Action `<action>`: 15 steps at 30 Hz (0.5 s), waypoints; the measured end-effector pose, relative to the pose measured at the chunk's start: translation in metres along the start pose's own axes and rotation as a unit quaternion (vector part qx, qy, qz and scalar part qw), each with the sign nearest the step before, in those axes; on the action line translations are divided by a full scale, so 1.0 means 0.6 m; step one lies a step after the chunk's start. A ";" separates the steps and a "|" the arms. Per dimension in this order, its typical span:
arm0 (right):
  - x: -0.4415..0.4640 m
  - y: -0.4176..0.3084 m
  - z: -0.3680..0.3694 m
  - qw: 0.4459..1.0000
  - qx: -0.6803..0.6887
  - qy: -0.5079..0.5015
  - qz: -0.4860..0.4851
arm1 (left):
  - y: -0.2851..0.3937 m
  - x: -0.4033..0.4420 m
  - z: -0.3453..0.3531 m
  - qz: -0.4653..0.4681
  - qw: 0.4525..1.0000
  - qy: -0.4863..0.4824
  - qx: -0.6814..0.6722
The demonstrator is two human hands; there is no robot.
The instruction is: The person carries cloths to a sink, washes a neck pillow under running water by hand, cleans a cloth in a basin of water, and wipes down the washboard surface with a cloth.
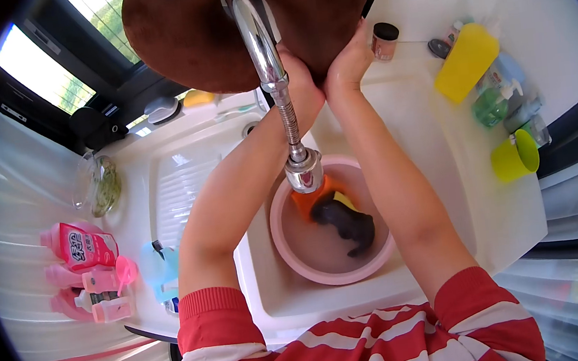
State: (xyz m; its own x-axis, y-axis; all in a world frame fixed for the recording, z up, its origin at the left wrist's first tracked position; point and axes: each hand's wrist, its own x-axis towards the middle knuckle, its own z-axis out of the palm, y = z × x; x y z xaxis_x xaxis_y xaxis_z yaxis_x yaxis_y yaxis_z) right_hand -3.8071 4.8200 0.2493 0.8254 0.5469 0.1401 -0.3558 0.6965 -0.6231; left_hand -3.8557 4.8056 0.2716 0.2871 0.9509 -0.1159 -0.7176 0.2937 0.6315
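Observation:
A large brown, rounded thing (183, 43) with a smooth, suede-like surface fills the top of the view; its kind I cannot tell. My left hand (303, 84) is closed at its lower edge, behind the chrome faucet (260, 42), with most fingers hidden. Beside it, my right hand (350, 61) grips the same edge from the right, and a black strip (368, 7) juts out above its fingertips. Below my forearms, a pink basin (280, 245) of cloudy water holds a dark soaked cloth-like thing (350, 227) and an orange piece (309, 203).
The basin stands in a white sink (442, 164) with a ribbed drainboard (184, 184). Pink detergent bottles (88, 247) and a glass jar (105, 186) line the left. At right are a yellow container (467, 63), a green pump bottle (489, 109), a lime cup (515, 156) and a black-lidded jar (384, 41).

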 end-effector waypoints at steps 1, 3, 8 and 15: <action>-0.003 -0.004 0.004 1.000 0.010 0.011 0.001 | 0.000 -0.001 0.003 0.007 1.000 0.030 0.004; -0.004 -0.003 0.004 1.000 0.021 0.021 0.001 | 0.002 -0.006 0.007 0.033 0.998 0.046 0.032; 0.014 0.020 -0.009 1.000 0.008 0.025 -0.012 | -0.007 0.000 0.006 0.083 0.992 0.073 0.059; 0.015 0.020 -0.012 0.997 0.045 -0.042 0.054 | -0.012 0.008 -0.002 0.108 0.992 0.041 0.049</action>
State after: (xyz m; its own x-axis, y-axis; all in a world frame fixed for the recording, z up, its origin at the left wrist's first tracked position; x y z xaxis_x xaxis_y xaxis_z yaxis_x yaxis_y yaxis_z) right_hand -3.8011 4.8299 0.2373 0.7421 0.6551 0.1419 -0.4818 0.6686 -0.5664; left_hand -3.8500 4.8080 0.2659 0.0777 0.9965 -0.0302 -0.6910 0.0757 0.7189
